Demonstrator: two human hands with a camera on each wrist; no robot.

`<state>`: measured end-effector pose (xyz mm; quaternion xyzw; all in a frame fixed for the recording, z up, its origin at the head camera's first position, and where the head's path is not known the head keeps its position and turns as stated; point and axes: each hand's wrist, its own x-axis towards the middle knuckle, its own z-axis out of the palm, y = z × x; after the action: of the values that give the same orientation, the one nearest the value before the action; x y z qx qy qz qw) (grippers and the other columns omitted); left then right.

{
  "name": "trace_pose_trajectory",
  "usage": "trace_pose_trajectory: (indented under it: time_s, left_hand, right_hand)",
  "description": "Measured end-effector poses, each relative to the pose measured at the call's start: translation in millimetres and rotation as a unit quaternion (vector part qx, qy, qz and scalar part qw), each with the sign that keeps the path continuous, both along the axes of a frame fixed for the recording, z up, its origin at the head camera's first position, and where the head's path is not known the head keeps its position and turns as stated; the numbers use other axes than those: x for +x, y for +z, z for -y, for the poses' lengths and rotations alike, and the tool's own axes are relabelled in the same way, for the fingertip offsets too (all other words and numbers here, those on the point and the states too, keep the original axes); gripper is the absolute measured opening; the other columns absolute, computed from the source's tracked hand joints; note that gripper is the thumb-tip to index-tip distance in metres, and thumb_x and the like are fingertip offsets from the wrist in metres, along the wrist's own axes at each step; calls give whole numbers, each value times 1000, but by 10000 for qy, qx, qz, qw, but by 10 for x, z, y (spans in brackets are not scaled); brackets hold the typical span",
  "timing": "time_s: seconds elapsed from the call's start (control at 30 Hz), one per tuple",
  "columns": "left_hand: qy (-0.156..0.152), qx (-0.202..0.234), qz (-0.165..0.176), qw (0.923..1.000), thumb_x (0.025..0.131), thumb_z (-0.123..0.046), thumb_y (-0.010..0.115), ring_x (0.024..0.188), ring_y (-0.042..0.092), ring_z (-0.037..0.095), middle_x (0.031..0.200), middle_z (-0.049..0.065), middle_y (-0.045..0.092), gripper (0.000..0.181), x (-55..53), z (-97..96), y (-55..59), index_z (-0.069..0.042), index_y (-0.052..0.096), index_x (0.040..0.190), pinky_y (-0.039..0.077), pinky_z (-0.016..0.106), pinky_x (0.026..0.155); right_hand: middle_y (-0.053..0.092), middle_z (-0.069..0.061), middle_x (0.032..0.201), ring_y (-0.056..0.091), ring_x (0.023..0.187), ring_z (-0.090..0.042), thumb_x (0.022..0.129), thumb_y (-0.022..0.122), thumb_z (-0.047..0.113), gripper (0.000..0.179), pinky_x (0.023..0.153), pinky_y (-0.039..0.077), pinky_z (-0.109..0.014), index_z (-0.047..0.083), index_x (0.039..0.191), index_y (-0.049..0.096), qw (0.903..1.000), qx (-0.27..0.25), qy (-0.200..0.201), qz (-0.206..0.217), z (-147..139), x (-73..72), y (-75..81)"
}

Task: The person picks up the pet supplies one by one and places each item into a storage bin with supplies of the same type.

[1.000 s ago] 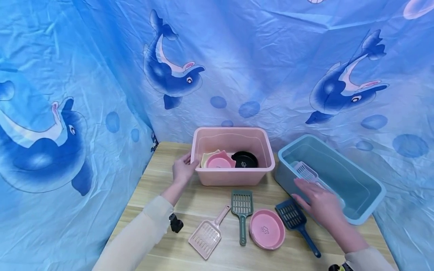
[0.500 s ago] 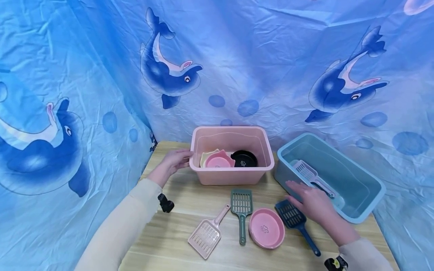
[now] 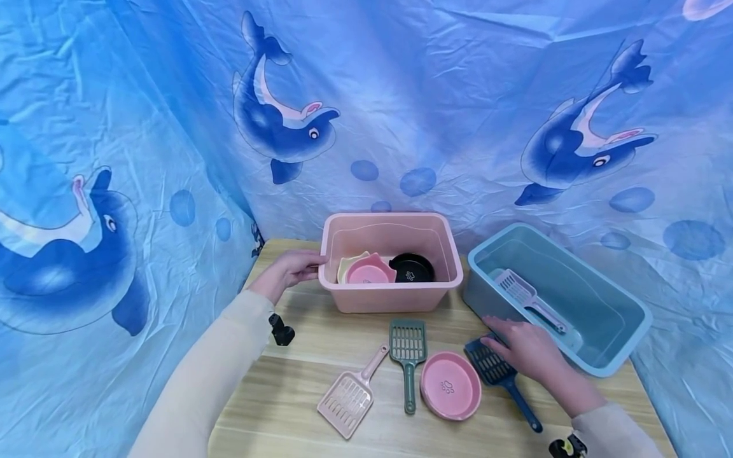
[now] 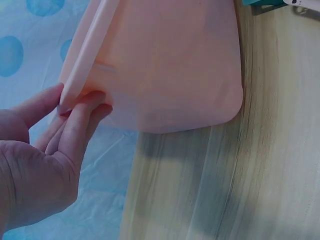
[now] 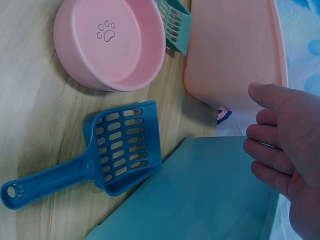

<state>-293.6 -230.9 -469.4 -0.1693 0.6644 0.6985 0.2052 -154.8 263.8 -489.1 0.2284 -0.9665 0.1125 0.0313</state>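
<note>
My left hand (image 3: 293, 266) pinches the left rim of a pink plastic bin (image 3: 395, 299), thumb on one side and curled fingers under the lip, as the left wrist view shows. Inside the bin are a pink cat-eared bowl (image 3: 369, 272), a cream one (image 3: 345, 264) partly behind it and a black one (image 3: 413, 268). My right hand (image 3: 529, 348) holds nothing, its fingers relaxed, beside the near wall of a blue bin (image 3: 572, 280). In the head view it overlaps the head of a dark blue litter scoop (image 5: 125, 145).
A pale lavender scoop (image 3: 523, 289) lies in the blue bin. On the wooden table (image 3: 286, 394) in front are a pale pink scoop (image 3: 348, 397), a green scoop (image 3: 408, 350) and a round pink bowl (image 3: 450, 386). A dolphin-print curtain (image 3: 435, 95) hangs close behind.
My left hand has shifted from the pink bin's front-left corner, back along its left rim, and grips there. The right hand has drawn back slightly from over the blue bin.
</note>
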Motion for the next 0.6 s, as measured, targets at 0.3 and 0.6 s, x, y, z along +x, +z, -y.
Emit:
trace_pose_trajectory:
  time_s: [0.3, 0.6]
  left_hand:
    - [-139, -201, -195, 9995, 104, -7, 70, 92, 80, 16, 143, 28, 63, 55, 15, 15, -12, 8, 50, 153, 66, 24, 82]
    - [69, -1574, -1473, 9765, 100, -21, 79, 130, 68, 32, 148, 25, 62, 61, 209, -111, -134, 3, 57, 151, 62, 36, 101]
  right_hand:
    - [81, -16, 109, 79, 85, -28, 96, 82, 31, 44, 78, 67, -50, 5, 130, 76, 9993, 56, -73, 375, -36, -3, -58]
    - [82, -13, 100, 76, 75, -20, 95, 83, 32, 44, 74, 68, -44, 5, 129, 77, 9986, 46, -145, 516, -42, 29, -91]
